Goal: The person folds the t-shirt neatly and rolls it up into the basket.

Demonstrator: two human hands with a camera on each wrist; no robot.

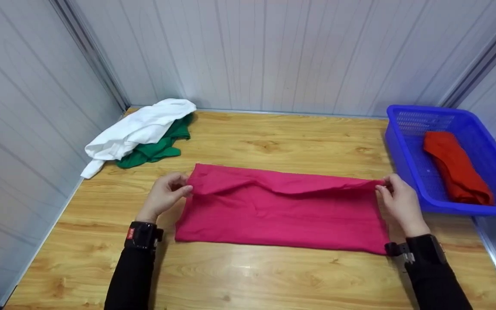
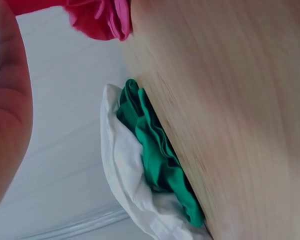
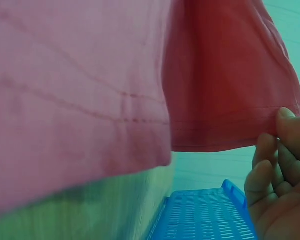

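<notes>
A pink-red cloth garment, folded into a long rectangle, stretches between both hands over the wooden table. My left hand pinches its left end near the far corner. At the far right corner, my right hand pinches the edge between thumb and fingers. The far edge is lifted and sags in a soft fold along the middle. Up close in the right wrist view, stitched hems show on the pink cloth, with the right thumb and fingers gripping its corner.
A blue plastic basket stands at the right, holding a folded orange-red cloth. White cloth lies over green cloth at the back left. Pale panel walls bound the wooden table at the back and sides.
</notes>
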